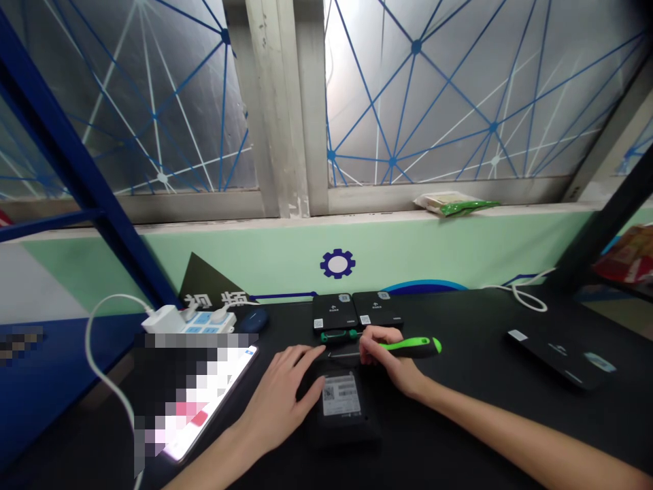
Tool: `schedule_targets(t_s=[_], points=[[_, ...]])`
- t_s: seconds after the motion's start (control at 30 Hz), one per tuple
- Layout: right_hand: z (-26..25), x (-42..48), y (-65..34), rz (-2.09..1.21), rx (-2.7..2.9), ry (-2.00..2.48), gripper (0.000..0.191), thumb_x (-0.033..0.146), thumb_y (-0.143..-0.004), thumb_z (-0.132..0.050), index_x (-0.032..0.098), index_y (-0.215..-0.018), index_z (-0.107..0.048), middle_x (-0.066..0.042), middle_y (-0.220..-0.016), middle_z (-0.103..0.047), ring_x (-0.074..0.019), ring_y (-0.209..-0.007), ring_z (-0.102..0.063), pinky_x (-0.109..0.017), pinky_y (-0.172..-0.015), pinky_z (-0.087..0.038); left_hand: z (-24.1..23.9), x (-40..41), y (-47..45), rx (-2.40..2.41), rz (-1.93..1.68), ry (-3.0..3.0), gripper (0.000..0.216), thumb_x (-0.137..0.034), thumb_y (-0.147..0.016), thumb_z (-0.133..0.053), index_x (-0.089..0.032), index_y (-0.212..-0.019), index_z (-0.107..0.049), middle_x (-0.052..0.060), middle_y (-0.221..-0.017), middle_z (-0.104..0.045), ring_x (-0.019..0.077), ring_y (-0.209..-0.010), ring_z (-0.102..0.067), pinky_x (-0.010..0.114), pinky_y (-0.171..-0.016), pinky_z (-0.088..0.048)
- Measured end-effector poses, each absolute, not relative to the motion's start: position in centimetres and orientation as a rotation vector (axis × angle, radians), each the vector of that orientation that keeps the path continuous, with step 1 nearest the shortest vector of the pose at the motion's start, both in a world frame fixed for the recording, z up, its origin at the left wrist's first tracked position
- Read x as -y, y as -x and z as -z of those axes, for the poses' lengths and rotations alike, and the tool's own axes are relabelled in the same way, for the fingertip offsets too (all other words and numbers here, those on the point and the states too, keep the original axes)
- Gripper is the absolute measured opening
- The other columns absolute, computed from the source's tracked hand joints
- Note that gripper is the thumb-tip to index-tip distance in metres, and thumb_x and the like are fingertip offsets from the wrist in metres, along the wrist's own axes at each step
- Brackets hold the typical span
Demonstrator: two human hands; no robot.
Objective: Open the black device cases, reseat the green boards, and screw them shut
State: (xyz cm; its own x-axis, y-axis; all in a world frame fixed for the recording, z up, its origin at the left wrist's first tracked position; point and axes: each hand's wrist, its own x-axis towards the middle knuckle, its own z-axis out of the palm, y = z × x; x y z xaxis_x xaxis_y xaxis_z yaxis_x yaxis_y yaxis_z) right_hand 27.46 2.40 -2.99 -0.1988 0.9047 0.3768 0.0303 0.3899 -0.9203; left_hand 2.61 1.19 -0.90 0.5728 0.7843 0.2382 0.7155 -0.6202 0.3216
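Observation:
A small black box with a white label (341, 398) lies on the black table (459, 422) in front of me. My left hand (283, 395) rests flat on its left side, fingers stretched out. My right hand (388, 357) is closed around a screwdriver with a green and black handle (413, 346), its tip pointing left at the far edge of the box. A second, smaller green-handled screwdriver (339, 335) lies just beyond, and a thin dark metal rod (343, 354) lies between it and the box.
Two more black boxes (357, 309) sit side by side at the back, another (561, 354) to the right. A phone with a lit screen (204, 401), a white power strip (191, 318) with cable and a dark blue mouse (254, 320) lie left.

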Motion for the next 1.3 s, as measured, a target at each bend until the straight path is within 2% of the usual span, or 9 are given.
schedule_targets(t_s=[0.53, 0.8, 0.87, 0.93, 0.97, 1.03, 1.17, 1.3], points=[[3.6, -2.6, -27.6, -1.056, 1.515, 0.816, 0.047, 0.047, -0.098, -0.05, 0.017, -0.063, -0.06, 0.0, -0.058, -0.056, -0.0147, -0.057, -0.052, -0.026, -0.056, -0.039, 0.7, -1.2, -2.6, -1.214, -0.506, -2.638, 0.034, -0.036, -0.104, -0.043, -0.031, -0.137, -0.053, 0.005, -0.128, -0.06, 0.0253, -0.113, -0.057, 0.045, -0.099, -0.044], [3.8, -2.7, -27.6, -1.052, 1.468, 0.804, 0.047, 0.046, -0.097, -0.049, 0.017, -0.062, -0.059, -0.001, -0.056, -0.054, -0.015, -0.055, -0.052, -0.026, -0.055, -0.04, 1.4, -1.3, -2.5, -1.255, -0.574, -2.611, 0.041, -0.039, -0.102, -0.045, -0.027, -0.142, -0.044, 0.006, -0.13, -0.06, 0.0257, -0.118, -0.055, 0.044, -0.102, -0.042], [3.7, -2.8, -27.5, -1.056, 1.46, 0.806, 0.047, 0.046, -0.097, -0.05, 0.017, -0.061, -0.059, -0.001, -0.055, -0.054, -0.0149, -0.054, -0.052, -0.026, -0.054, -0.04, 1.2, -1.3, -2.5, -1.277, -0.584, -2.604, 0.035, -0.038, -0.101, -0.046, -0.024, -0.132, -0.05, 0.007, -0.123, -0.062, 0.0255, -0.111, -0.057, 0.042, -0.096, -0.045], [3.8, -2.9, -27.5, -1.064, 1.431, 0.811, 0.048, 0.047, -0.096, -0.05, 0.017, -0.06, -0.059, -0.001, -0.055, -0.054, -0.0146, -0.053, -0.051, -0.026, -0.054, -0.04, 0.9, -1.3, -2.6, -1.341, -0.592, -2.624, 0.022, -0.04, -0.098, -0.05, -0.021, -0.104, -0.059, 0.006, -0.106, -0.064, 0.0248, -0.096, -0.058, 0.04, -0.085, -0.047], [3.9, -2.9, -27.6, -1.069, 1.411, 0.814, 0.049, 0.048, -0.096, -0.05, 0.017, -0.06, -0.06, -0.001, -0.054, -0.054, -0.0145, -0.053, -0.051, -0.026, -0.053, -0.039, 0.6, -1.2, -2.7, -1.392, -0.597, -2.658, 0.024, -0.043, -0.094, -0.053, -0.021, -0.085, -0.057, 0.005, -0.094, -0.062, 0.0246, -0.088, -0.057, 0.039, -0.08, -0.046], [4.0, -3.1, -27.6, -1.078, 1.363, 0.82, 0.05, 0.049, -0.096, -0.05, 0.016, -0.06, -0.061, -0.001, -0.053, -0.054, -0.0142, -0.052, -0.05, -0.026, -0.053, -0.039, 0.3, -1.1, -2.8, -1.428, -0.598, -2.719, 0.034, -0.048, -0.089, -0.058, -0.021, -0.071, -0.048, 0.002, -0.082, -0.057, 0.0231, -0.08, -0.054, 0.038, -0.076, -0.044], [4.2, -3.2, -27.6, -1.094, 1.313, 0.827, 0.052, 0.052, -0.095, -0.051, 0.016, -0.059, -0.061, 0.0, -0.051, -0.053, -0.0141, -0.05, -0.051, -0.026, -0.052, -0.04, 0.4, -0.7, -3.1, -1.353, -0.482, -2.676, 0.043, -0.049, -0.091, -0.055, -0.021, -0.064, -0.035, -0.004, -0.066, -0.048, 0.0162, -0.065, -0.05, 0.039, -0.082, -0.042], [4.2, -3.2, -27.6, -1.096, 1.308, 0.821, 0.052, 0.051, -0.095, -0.051, 0.016, -0.057, -0.061, 0.0, -0.05, -0.052, -0.0141, -0.049, -0.051, -0.026, -0.051, -0.04, 0.7, -0.6, -3.1, -1.369, -0.436, -2.635, 0.036, -0.047, -0.094, -0.052, -0.022, -0.071, -0.04, -0.005, -0.065, -0.049, 0.0163, -0.062, -0.049, 0.036, -0.076, -0.041]])
